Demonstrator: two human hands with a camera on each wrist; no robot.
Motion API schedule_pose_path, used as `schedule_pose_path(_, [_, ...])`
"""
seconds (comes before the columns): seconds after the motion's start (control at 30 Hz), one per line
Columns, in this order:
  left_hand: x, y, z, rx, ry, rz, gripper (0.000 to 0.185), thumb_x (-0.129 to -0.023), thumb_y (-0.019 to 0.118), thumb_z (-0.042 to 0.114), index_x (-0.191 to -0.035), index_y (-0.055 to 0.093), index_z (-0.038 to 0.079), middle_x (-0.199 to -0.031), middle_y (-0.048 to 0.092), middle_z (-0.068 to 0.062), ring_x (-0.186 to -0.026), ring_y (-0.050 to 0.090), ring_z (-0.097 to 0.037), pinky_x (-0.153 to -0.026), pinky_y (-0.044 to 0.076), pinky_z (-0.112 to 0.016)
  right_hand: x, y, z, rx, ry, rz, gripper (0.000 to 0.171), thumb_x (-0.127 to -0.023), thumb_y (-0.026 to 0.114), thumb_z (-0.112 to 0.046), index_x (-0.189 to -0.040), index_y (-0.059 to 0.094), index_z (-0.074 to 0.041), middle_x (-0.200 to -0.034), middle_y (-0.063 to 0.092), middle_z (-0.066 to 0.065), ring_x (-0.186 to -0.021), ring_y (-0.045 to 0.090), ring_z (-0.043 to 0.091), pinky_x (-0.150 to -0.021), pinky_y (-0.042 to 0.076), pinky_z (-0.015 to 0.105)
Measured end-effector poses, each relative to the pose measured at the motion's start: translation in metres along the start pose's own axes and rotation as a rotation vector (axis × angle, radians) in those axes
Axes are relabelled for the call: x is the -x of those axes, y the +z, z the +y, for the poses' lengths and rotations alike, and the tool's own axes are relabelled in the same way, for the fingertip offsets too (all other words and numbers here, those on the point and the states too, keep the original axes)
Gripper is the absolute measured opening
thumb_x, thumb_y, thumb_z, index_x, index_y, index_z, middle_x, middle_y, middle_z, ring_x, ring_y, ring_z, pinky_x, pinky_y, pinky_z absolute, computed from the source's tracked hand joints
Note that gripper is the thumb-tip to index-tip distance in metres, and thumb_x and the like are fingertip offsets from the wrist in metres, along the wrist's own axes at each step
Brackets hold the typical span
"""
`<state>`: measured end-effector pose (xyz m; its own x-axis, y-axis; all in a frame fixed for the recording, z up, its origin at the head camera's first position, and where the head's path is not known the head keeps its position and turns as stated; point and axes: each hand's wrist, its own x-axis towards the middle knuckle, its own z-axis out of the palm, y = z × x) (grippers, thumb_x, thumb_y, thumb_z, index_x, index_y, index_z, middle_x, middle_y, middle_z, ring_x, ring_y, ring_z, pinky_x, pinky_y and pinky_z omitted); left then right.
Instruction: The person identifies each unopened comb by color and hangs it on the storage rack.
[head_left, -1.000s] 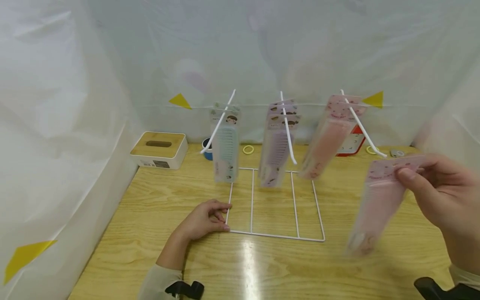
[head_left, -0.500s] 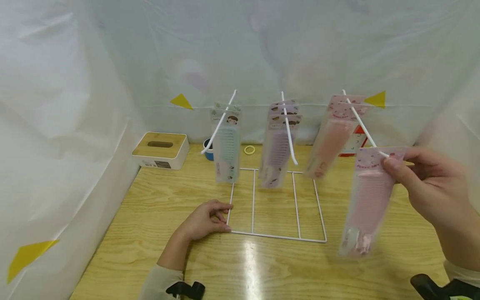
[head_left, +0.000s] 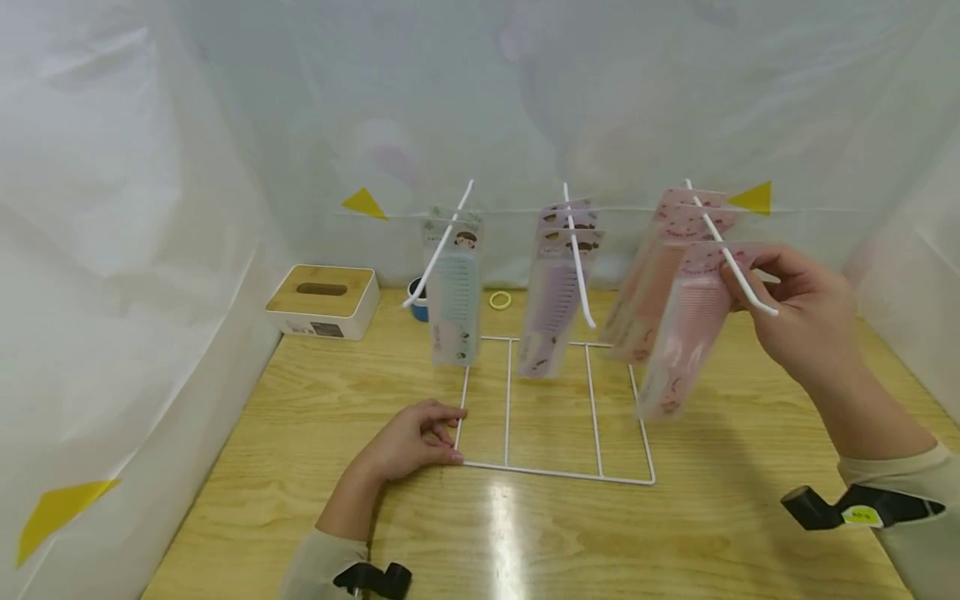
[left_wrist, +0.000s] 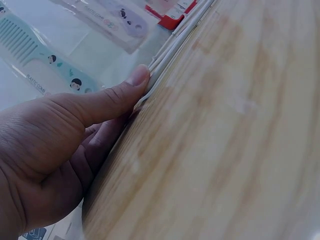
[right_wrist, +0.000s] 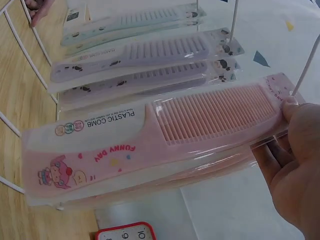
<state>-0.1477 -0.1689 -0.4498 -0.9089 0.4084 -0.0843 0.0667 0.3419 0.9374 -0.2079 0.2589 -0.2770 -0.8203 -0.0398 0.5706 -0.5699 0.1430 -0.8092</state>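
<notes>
Nearly done: pink packaged plastic comb pinched in right hand at right white wire hook, upper right, not yet released; left hand gripping white wire rack base.

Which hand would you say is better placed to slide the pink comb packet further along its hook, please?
The right hand: it already pinches the pink comb packet at the right hook. The left hand holds the rack's base.

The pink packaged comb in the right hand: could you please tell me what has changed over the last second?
The right hand carried the pink packaged plastic comb up and leftward onto the right white wire hook, beside the pink combs already hanging. The left hand stayed gripping the white wire rack base.
</notes>
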Motion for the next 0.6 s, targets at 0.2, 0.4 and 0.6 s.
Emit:
schedule_pose_path(0.2, [-0.003, 0.001, 0.002, -0.014, 0.006, -0.013, 0.060, -0.079, 0.085, 0.007, -0.133, 0.061, -0.001, -0.118, 0.058, -0.019, -0.092, 0.063, -0.015, -0.080, 0.060, -0.021, -0.011, -0.002, 0.009, 0.091, 0.017, 0.000, 0.006, -0.095, 0.064, -0.003, -0.093, 0.063, 0.003, -0.082, 0.065, -0.006, -0.057, 0.061, 0.002, -0.062, 0.056, 0.011])
schedule_pose_path(0.4, [-0.007, 0.000, 0.004, -0.015, 0.001, -0.016, 0.058, -0.080, 0.084, 0.008, -0.133, 0.061, -0.002, -0.117, 0.060, -0.020, -0.089, 0.064, -0.013, -0.079, 0.060, -0.021, -0.014, -0.005, 0.012, -0.007, 0.001, 0.003, 0.004, -0.094, 0.064, 0.000, -0.091, 0.066, 0.001, -0.084, 0.068, -0.003, -0.060, 0.065, 0.003, -0.058, 0.056, 0.013])
schedule_pose_path(0.6, [0.002, -0.016, 0.018, -0.121, 0.016, 0.012, 0.053, -0.091, 0.075, 0.024, -0.137, 0.059, 0.002, -0.124, 0.063, -0.016, -0.099, 0.064, -0.016, -0.081, 0.056, -0.025, -0.007, -0.023, 0.014, 0.040, 0.030, -0.057, 0.016, -0.094, 0.061, 0.006, -0.106, 0.070, 0.002, -0.092, 0.074, -0.009, -0.074, 0.070, 0.001, -0.059, 0.052, 0.011])
